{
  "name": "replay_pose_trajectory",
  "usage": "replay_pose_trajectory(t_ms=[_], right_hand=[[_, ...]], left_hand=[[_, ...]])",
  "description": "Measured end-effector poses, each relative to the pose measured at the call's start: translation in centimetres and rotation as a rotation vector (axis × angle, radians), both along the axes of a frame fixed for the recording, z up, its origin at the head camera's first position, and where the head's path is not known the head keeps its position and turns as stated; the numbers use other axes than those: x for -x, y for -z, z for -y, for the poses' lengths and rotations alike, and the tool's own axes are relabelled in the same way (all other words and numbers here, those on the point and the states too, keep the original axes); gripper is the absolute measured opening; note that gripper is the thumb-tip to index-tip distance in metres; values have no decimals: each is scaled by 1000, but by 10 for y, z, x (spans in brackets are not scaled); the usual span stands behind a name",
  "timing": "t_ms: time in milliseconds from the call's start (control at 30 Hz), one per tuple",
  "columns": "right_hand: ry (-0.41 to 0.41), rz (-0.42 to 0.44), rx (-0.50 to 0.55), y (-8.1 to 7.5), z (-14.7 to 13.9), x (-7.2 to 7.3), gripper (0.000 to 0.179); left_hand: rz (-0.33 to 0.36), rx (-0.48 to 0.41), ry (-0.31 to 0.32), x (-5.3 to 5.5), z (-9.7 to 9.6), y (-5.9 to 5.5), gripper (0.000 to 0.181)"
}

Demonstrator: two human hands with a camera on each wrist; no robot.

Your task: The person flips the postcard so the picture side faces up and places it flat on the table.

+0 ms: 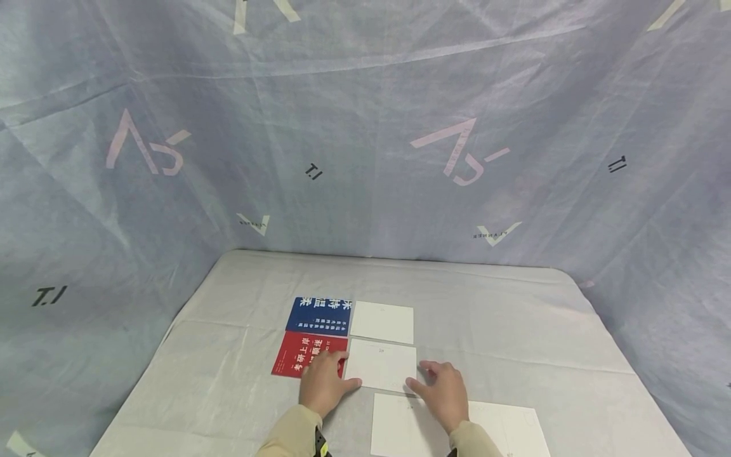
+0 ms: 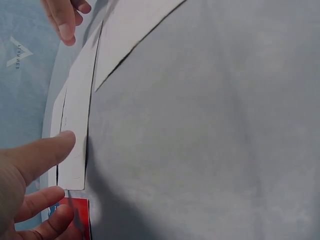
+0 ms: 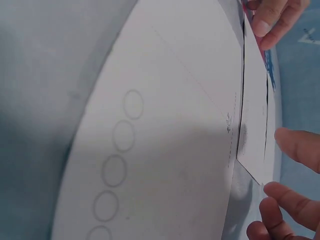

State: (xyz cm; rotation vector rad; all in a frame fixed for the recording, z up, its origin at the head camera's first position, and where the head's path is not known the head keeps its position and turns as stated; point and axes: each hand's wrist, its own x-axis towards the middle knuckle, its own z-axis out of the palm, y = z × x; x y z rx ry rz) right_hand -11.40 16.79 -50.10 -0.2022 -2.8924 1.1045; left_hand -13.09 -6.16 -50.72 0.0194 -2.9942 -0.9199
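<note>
A white postcard (image 1: 381, 365) lies flat between the two hands in the head view. My left hand (image 1: 324, 384) is at its left edge, thumb near the lower left corner and fingers over the red postcard (image 1: 290, 355). Beside the right edge is my right hand (image 1: 445, 393), its thumb by the lower right corner, with thumb and fingers spread apart. Neither hand grips anything. In the right wrist view, the near white card (image 3: 165, 100) shows a row of printed circles and a dotted line.
Above the red card lies a blue postcard (image 1: 318, 316) with white lettering, and right of it another white postcard (image 1: 381, 322). Two more white cards, one left (image 1: 396, 428) and one right (image 1: 508, 428), lie nearer the front, partly under the right arm. Grey cloth (image 1: 365, 158) hangs behind the table.
</note>
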Motion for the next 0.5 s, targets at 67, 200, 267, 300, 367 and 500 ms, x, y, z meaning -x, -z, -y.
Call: replay_pose_trajectory(t_ms=[67,200,267,300,367,500], right_hand=[[8,11,-17,1,2,2,50],[8,6,-53,3,4,4,52],[7,2,-73,3,4,5,54],[6,0,-84,4,5,5,54],[8,-1,-97,4,5,5,56],[9,-10,-106,5,7,6,57]], left_hand=[[4,3,-2,1,-1,0,60],[28,14,-12,3,-2,1,62],[42,23,-14,3,-2,0,62],[48,28,-15,3,-3,-1,63],[58,30,-18,4,-3,-1,64],[47,37,-17,5,-4,0,63]])
